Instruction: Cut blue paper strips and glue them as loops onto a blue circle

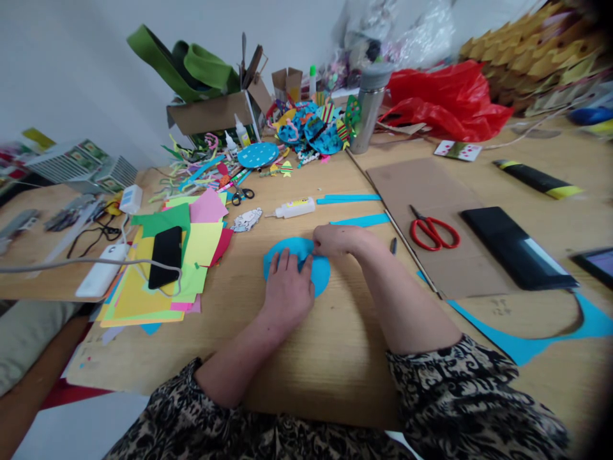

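A round blue paper piece (322, 275) lies on the wooden table. My left hand (288, 281) rests flat on it with the fingers spread, palm down. At the paper's upper right edge, my right hand (331, 241) is closed, with its fingertips against the paper; whether it pinches the paper or something small is hidden. Just above the hands lies a white glue bottle (295, 207), its nozzle pointing left. Blue paper strips (361, 220) lie above and to the right of my right hand.
Stacked coloured papers with a black phone (165, 257) lie at left. Red-handled scissors (433, 233) and a black case (517, 246) rest on cardboard (416, 185) at right. Behind stand a steel bottle (370, 112) and a cardboard box (215, 116). Another person's arm (38, 377) shows lower left.
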Motion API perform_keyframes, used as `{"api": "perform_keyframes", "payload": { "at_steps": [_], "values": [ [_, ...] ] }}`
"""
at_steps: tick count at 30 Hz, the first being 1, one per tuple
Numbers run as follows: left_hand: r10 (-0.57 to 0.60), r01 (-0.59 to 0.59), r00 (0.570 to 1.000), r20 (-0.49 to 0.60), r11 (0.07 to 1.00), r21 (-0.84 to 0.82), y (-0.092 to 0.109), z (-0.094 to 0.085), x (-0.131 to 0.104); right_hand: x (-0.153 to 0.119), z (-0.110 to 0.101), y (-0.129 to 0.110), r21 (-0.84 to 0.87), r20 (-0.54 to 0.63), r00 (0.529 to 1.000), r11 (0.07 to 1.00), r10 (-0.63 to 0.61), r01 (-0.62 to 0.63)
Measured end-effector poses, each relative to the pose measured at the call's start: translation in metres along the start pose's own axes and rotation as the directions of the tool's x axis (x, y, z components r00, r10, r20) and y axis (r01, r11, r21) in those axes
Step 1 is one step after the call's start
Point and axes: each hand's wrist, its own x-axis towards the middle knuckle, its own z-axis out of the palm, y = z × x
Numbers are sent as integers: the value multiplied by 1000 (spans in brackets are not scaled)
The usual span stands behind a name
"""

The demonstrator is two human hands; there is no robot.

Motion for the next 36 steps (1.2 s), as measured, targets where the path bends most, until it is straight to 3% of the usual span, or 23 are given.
{"api": "perform_keyframes", "payload": {
  "at_steps": [36],
  "values": [
    [-5,4,1000,-25,999,-39,-3,-1,-3,2,-1,1,21,-47,996,997,72,-71]
  ]
}}
